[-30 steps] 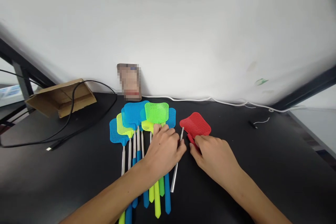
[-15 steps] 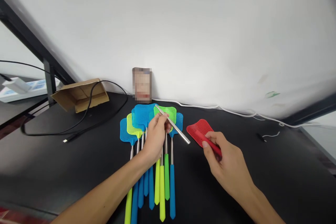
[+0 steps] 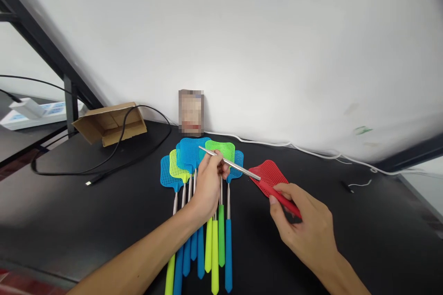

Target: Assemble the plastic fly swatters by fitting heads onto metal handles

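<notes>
My left hand [image 3: 209, 182] pinches a silver metal rod [image 3: 238, 167] that slants down to the right. My right hand [image 3: 304, 219] is closed around a red handle [image 3: 283, 200]. The rod's lower end meets the handle's tip; how deep it sits inside, I cannot tell. Behind them a red fly swatter head [image 3: 268, 173] lies on the black table. Under and around my left hand lie several fly swatters with blue [image 3: 194, 152], yellow [image 3: 175, 166] and green [image 3: 226, 150] mesh heads, their coloured handles pointing toward me. My left hand and forearm cover some of them.
An open cardboard box [image 3: 114, 124] sits at the back left, with a black cable [image 3: 72, 174] looping past it. A blurred-out upright card [image 3: 191, 113] leans on the wall. A white cable [image 3: 263, 141] runs along the wall's foot. A white power strip [image 3: 51, 113] is far left.
The rod and the red handle have come together, end to end and in line. Before, a gap separated them. The whole view has shifted slightly.
</notes>
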